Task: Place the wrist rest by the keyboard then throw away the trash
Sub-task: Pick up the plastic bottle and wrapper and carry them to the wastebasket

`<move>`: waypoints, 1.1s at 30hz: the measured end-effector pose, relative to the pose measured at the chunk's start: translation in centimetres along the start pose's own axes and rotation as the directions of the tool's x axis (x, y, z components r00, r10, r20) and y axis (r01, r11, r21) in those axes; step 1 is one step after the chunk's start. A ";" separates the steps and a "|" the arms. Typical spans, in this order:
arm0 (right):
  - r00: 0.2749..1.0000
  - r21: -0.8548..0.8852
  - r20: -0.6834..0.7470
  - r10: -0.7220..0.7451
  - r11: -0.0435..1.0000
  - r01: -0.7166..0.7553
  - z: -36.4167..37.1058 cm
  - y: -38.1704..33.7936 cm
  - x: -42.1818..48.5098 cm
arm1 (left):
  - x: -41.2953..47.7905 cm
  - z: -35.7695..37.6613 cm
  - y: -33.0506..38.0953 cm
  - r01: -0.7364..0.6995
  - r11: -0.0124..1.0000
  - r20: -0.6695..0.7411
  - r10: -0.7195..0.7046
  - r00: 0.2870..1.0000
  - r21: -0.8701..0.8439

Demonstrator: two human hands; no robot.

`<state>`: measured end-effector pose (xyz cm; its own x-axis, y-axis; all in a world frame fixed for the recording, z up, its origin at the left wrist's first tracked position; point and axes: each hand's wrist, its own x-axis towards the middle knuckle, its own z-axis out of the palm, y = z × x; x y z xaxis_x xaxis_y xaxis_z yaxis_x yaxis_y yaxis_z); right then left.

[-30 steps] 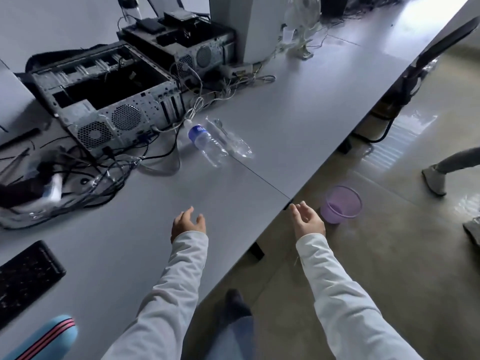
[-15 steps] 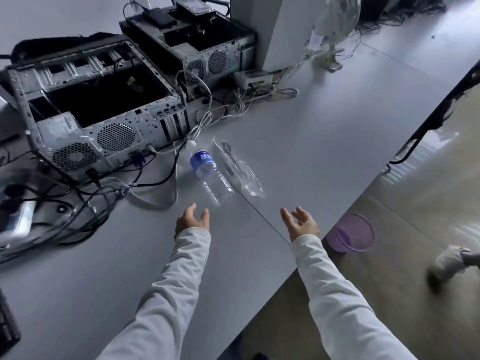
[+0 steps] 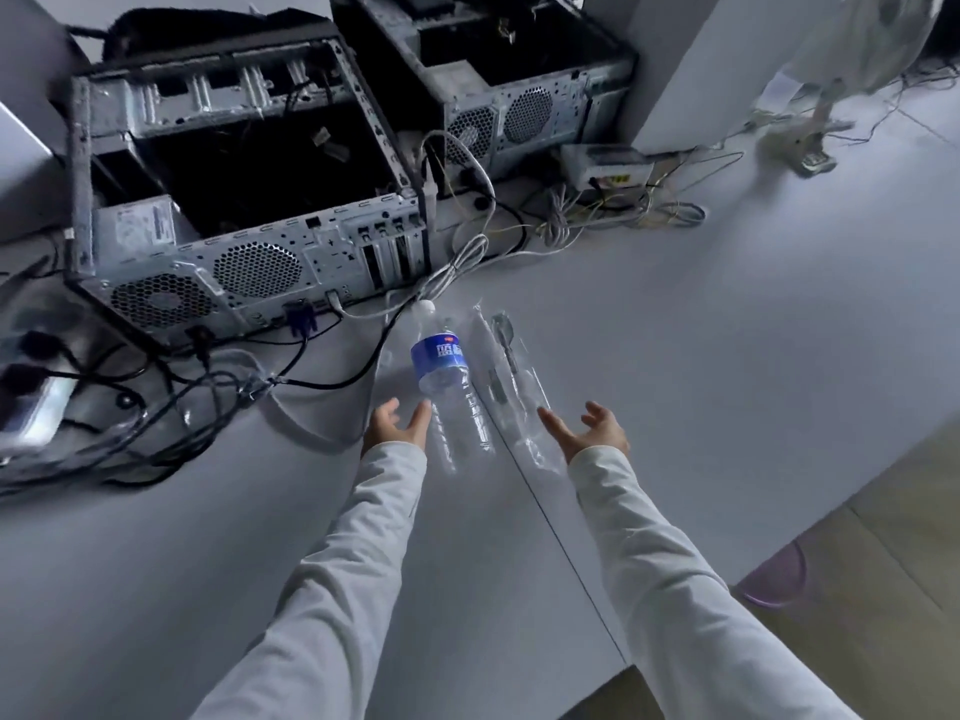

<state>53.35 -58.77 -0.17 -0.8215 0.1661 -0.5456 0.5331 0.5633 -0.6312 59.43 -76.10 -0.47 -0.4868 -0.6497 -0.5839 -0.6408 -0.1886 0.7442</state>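
Note:
A clear plastic bottle (image 3: 447,376) with a blue label and white cap lies on its side on the grey desk (image 3: 675,356). Right beside it lies a clear plastic wrapper (image 3: 514,381). My left hand (image 3: 397,426) hovers open at the bottle's lower left, fingers almost touching it. My right hand (image 3: 584,431) is open, palm turned inward, just right of the wrapper's near end. A purple trash bin (image 3: 774,579) shows partly on the floor past the desk's right edge. The keyboard and wrist rest are out of view.
Two opened computer cases (image 3: 234,200) (image 3: 498,80) stand behind the bottle, with tangled cables (image 3: 208,387) spreading left and white cords (image 3: 597,220) at the back. A small white fan (image 3: 821,96) stands at far right. The desk edge (image 3: 727,569) runs diagonally at lower right.
Both hands have reached forward to the bottle and wrapper. The view has swung left and closer, so the keyboard and wrist rest left the frame and the bin slid to the right edge.

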 end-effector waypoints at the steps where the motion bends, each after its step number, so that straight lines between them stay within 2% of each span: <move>1: 1.000 -0.072 0.014 -0.004 0.997 0.005 0.2 -0.7 1.1 | 0.4 0.6 0.3 0.022 1.000 -0.009 -0.022 1.000 -0.020; 5: 0.996 -0.326 0.085 -0.016 0.945 0.043 1.6 -2.9 4.8 | 1.8 3.3 1.2 0.078 0.997 -0.107 -0.077 0.991 0.003; 17: 0.989 -0.504 0.122 -0.086 0.853 0.137 5.0 -4.4 7.8 | 3.8 5.6 1.3 0.130 0.991 -0.185 -0.130 0.974 -0.016; 24: 0.963 -0.410 0.268 0.037 0.908 0.080 3.0 -4.9 8.4 | 3.9 5.8 1.1 0.150 0.985 -0.104 -0.159 0.982 -0.085; 29: 0.964 -0.139 0.262 0.047 0.990 -0.010 1.5 -4.4 7.3 | 2.8 5.4 1.4 0.129 0.987 -0.028 -0.132 0.991 -0.093; 33: 0.960 0.036 0.279 0.014 0.999 -0.025 0.4 -3.4 6.0 | 1.3 4.7 1.7 0.104 0.992 0.046 -0.100 0.994 -0.076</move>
<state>46.71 -59.96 -1.53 -0.7248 -0.0586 -0.6865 0.5605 0.5294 -0.6369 54.96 -73.79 -1.49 -0.4471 -0.5926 -0.6701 -0.6408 -0.3105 0.7021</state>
